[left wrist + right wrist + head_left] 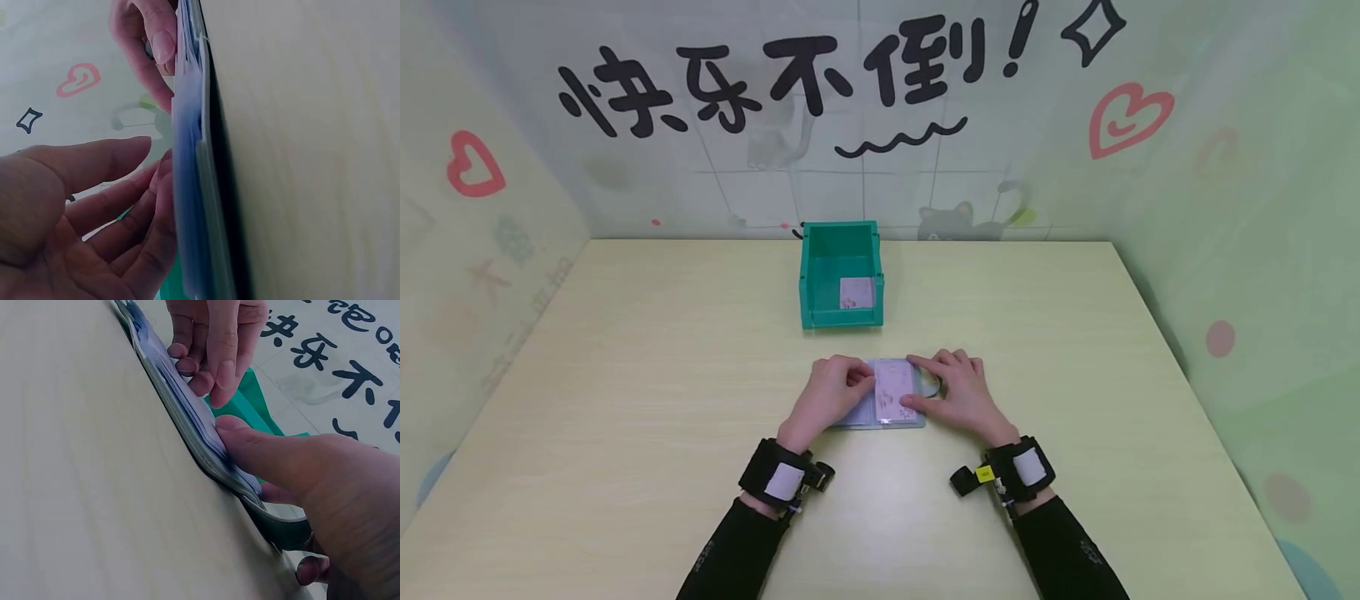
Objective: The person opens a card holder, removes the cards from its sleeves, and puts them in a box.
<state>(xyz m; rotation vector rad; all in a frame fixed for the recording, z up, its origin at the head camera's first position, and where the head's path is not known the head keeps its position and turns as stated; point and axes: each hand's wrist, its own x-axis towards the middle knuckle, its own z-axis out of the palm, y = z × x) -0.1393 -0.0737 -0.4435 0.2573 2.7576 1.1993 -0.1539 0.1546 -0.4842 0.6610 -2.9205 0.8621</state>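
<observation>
A small card album (863, 413) lies spread on the table, its clear sleeves holding pale purple and pink cards. On its right page a pink patterned card (895, 390) faces up. My left hand (832, 393) is over the left page, fingers bent near the middle fold; in the left wrist view its thumb is apart from the fingers. With thumb and index finger spread, my right hand (958, 395) rests on the right page. Its thumb (240, 437) presses the page edge in the right wrist view, beside the album's dark strap (284, 532).
Behind the album stands a green bin (842, 318) with a pink card pack (857, 292) in it. The light wooden table (662, 350) meets printed cloth walls at the back and sides.
</observation>
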